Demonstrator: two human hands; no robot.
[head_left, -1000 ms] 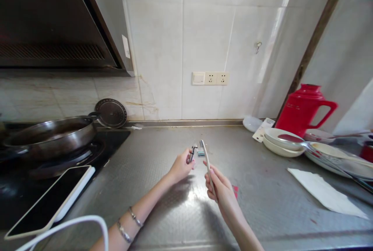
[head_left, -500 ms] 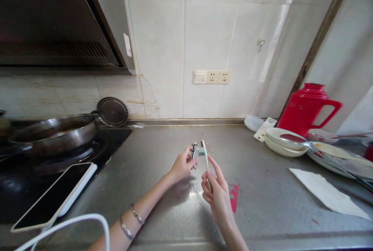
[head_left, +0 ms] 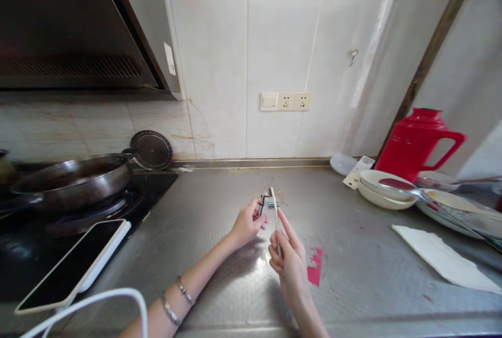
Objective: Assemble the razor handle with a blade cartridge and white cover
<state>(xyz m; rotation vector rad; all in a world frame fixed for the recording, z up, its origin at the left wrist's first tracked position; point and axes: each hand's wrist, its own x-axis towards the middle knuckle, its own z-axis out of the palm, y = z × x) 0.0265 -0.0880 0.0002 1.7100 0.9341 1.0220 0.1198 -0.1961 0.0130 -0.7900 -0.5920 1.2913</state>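
In the middle of the counter, my left hand (head_left: 250, 221) pinches a slim black tool with a bent neck (head_left: 261, 205), too small to name surely. My right hand (head_left: 289, 260) is closed round a white toothbrush (head_left: 274, 207), its thin handle upright and its dark-bristled head pointing away from me. The brush head is close beside the tool's far end; I cannot tell whether they touch. A small blue-green piece (head_left: 271, 204) shows just behind the brush handle, partly hidden by it.
A phone (head_left: 74, 265) with a white cable (head_left: 117, 292) lies at the left, by the stove with a steel pan (head_left: 78, 178). On the right are a red thermos (head_left: 411, 142), stacked bowls (head_left: 386, 199) and a white paper (head_left: 443, 259). A torn red sticker (head_left: 315, 267) marks the counter.
My right hand has shifted slightly left with the toothbrush, so brush head and black tool are closer together. The left hand has barely moved right. The camera view has shifted a little.
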